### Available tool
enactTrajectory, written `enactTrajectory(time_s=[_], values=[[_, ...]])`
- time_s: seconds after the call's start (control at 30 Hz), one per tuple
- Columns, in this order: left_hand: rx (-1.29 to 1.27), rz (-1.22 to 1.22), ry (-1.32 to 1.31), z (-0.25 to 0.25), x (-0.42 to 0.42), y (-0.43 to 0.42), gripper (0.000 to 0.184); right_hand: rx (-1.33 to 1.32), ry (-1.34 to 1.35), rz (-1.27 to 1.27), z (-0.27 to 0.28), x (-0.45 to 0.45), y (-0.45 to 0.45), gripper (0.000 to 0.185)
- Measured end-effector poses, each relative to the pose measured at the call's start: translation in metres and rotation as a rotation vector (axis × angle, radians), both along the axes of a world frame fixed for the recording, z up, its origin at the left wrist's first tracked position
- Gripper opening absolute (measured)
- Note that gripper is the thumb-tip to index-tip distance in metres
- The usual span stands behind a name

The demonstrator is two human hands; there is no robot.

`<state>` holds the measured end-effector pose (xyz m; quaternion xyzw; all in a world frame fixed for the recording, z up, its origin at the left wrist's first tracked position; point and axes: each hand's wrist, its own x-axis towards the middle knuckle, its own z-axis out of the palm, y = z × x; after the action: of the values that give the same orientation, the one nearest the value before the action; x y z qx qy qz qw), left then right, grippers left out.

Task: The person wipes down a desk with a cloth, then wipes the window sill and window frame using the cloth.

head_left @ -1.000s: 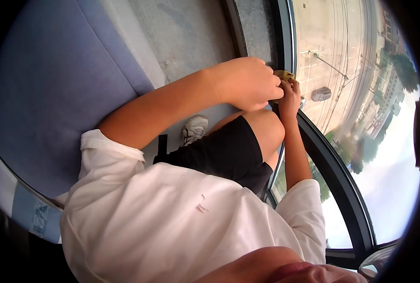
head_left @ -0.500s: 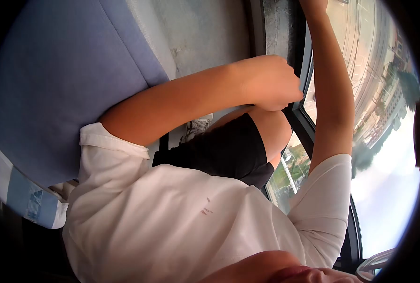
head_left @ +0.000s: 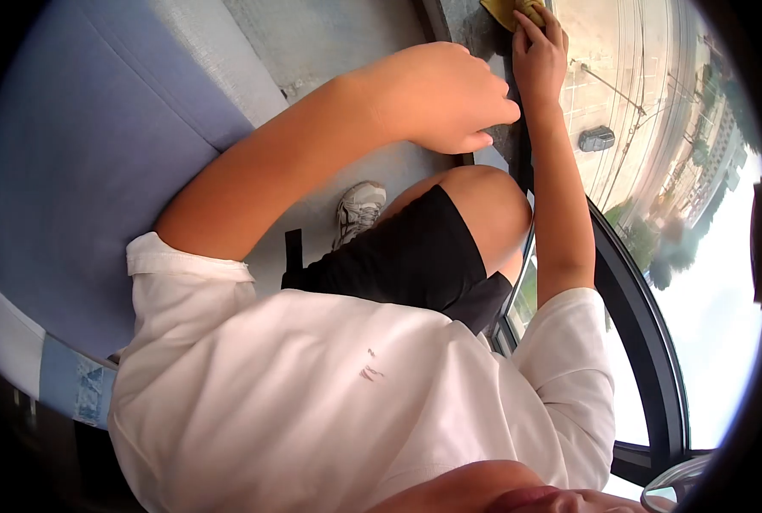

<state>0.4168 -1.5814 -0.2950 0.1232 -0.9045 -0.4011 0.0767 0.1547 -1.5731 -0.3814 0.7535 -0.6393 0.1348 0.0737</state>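
Observation:
In the head view, my right hand (head_left: 540,64) is at the top, by the sill along the window. Its fingers are closed on a crumpled yellow cloth (head_left: 502,12), part of which is cut off by the top edge of the frame. My left hand (head_left: 453,98) hangs in the air above my bent knee (head_left: 488,201), left of my right forearm. It holds nothing; its fingers are loosely bent, with the thumb apart from them.
A blue padded seat (head_left: 99,162) lies along the left. On the right, a large window (head_left: 629,77) with a dark frame (head_left: 646,342) looks out on a street far below. My shoe (head_left: 359,209) rests on the grey floor. The dark ledge (head_left: 475,30) runs beside the glass.
My right hand has come into view with the yellow cloth, having been mostly cut off at the top. My left hand has moved up and left, and its fingers have loosened. The view has shifted.

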Motion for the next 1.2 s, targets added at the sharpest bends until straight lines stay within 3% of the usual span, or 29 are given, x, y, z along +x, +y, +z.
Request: enactTrajectory(time_s=[0.2,0.4,0.53,0.63,0.7,0.8,0.83,0.87,1.07,1.2], values=[[0.103,-0.016,0.094,-0.018,-0.002,0.004,0.026,0.144,0.001,-0.104,0.001,-0.049,0.134,0.026],[0.1,-0.032,0.149,-0.009,-0.008,0.001,0.027,0.208,-0.118,-0.245,0.025,-0.056,0.196,0.024],[0.114,-0.055,0.07,0.001,-0.011,0.003,0.028,0.193,-0.342,-0.363,0.07,-0.036,0.227,0.024],[0.109,-0.08,0.056,0.011,-0.014,0.003,0.028,0.191,-0.448,-0.376,0.135,-0.034,0.256,0.029],[0.073,-0.079,0.085,0.011,-0.013,0.001,0.028,0.087,-0.122,-0.239,0.206,-0.037,0.266,0.029],[0.023,-0.069,0.127,0.008,-0.009,-0.001,0.028,-0.26,0.145,-0.342,0.303,-0.053,0.291,0.014],[0.026,-0.061,0.117,0.01,-0.009,0.0,0.028,-0.319,0.357,-0.315,0.342,-0.063,0.294,0.017],[0.026,-0.052,0.109,0.013,-0.007,0.0,0.028,-0.459,0.365,-0.272,0.37,-0.074,0.293,0.02],[0.034,-0.061,0.11,0.02,-0.006,-0.001,0.028,-0.502,1.21,-0.215,0.554,-0.125,0.297,0.02],[0.05,-0.043,0.17,0.029,0.0,-0.001,0.026,-0.446,1.404,-0.282,0.606,-0.128,0.275,0.019]])
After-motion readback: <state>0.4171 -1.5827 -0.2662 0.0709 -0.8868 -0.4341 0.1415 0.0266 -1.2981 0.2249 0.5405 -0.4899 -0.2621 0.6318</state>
